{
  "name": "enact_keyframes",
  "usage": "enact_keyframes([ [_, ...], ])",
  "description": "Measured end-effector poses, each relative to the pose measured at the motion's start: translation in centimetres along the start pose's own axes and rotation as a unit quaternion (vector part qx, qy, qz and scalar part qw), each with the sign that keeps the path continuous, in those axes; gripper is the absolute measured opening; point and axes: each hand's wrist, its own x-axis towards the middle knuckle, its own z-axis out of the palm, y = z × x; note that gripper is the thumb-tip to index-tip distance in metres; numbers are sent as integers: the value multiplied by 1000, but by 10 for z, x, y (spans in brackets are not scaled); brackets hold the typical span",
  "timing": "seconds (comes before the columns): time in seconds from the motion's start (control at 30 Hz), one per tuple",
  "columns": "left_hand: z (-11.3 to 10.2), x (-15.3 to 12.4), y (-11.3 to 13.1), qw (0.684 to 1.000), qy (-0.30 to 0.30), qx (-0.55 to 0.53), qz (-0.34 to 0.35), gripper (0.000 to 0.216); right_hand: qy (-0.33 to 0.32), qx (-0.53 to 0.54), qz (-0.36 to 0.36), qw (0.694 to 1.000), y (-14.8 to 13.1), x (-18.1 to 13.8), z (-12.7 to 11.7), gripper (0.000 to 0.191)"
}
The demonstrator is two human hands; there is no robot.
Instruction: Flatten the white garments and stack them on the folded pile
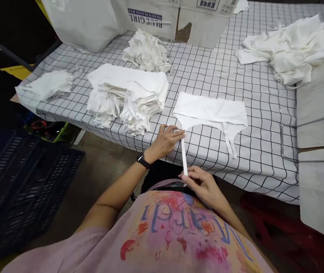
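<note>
A white bra top (210, 108) lies flat on the table, its band away from me and its straps toward me. My left hand (166, 141) is at its left strap (184, 155), fingertips closed on the strap's upper part close to the fabric. Lower down, past the table edge, my right hand (200, 182) pinches the same strap between thumb and fingers. The strap runs straight between the two hands. The right strap (230, 144) lies loose on the cloth. Left of my left hand rises a neat stack of similar white tops (139, 85), straps hanging at the front.
A checked cloth (207, 72) covers the table. Behind are a loose white heap (147, 51), a cardboard box (162, 19) and a white bag (85, 24). Another heap (295, 49) lies at right, near a metal wire frame (310, 123) on cardboard. Dark crates (22, 182) stand lower left.
</note>
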Motion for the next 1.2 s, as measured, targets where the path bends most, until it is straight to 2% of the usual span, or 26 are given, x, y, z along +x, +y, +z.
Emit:
enact_keyframes([
  [0.1,2,-1,1,1000,8,3,-3,56,-6,71,48,996,-5,-9,-6,35],
  [0.23,5,-2,1,1000,8,-9,-18,56,-23,184,108,977,-10,-14,-5,37],
  [0.33,7,-3,1,999,16,-29,-26,57,11,263,140,955,-16,-15,-5,54],
  [0.4,6,-5,4,997,47,-61,-16,55,41,311,157,936,-19,-12,-6,49],
  [0.5,-6,-12,20,979,120,-162,13,44,73,381,163,907,-20,-1,-10,36],
  [0.6,-25,-21,42,949,162,-271,28,27,111,446,156,874,-21,15,-15,34],
  [0.7,-36,-27,56,944,163,-283,47,22,122,486,170,849,-23,30,-19,35],
  [0.8,-33,-25,56,948,172,-259,69,21,103,502,196,836,-27,40,-20,37],
  [0.9,-27,-21,53,944,180,-265,81,14,85,480,204,849,-27,41,-19,37],
  [1.0,-29,-15,57,921,189,-338,39,9,78,375,175,907,-25,36,-19,37],
  [1.1,-37,-8,66,887,167,-423,-81,6,149,228,105,957,-24,31,-22,35],
  [1.2,-42,2,72,860,123,-452,-204,10,211,141,27,967,-26,34,-26,26],
])
